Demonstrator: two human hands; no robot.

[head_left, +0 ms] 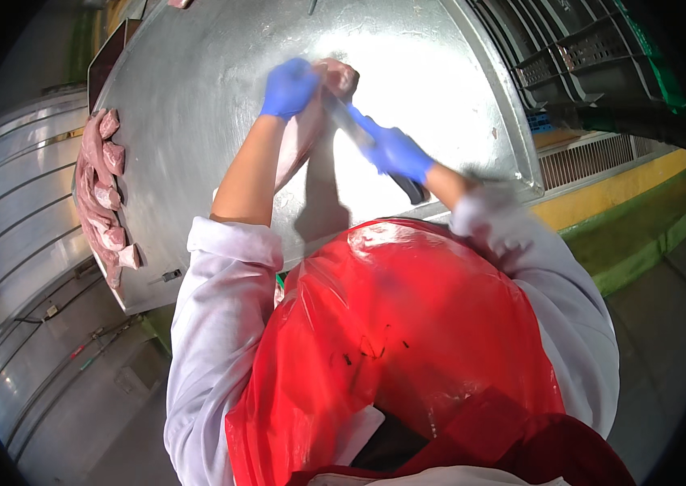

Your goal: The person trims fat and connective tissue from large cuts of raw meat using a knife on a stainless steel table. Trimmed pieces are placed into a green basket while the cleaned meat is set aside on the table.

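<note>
A long piece of pale pink meat [301, 139] lies on the steel table, its thicker, redder end at the far side. My left hand [290, 87], in a blue glove, is closed on it near that end. A knife [346, 120] is gripped in my right hand [396, 152], also blue-gloved and smeared by motion. Its blade slants across toward the meat, against or just over the far end; exact contact is blurred. Part of the meat is hidden behind my left forearm.
Several pink meat strips [100, 194] lie along the left edge of the steel table [189, 105]. A dark, handle-like object [409, 188] rests by the near edge below my right hand. Stacked black crates [586, 57] stand at the far right, beyond the raised table rim.
</note>
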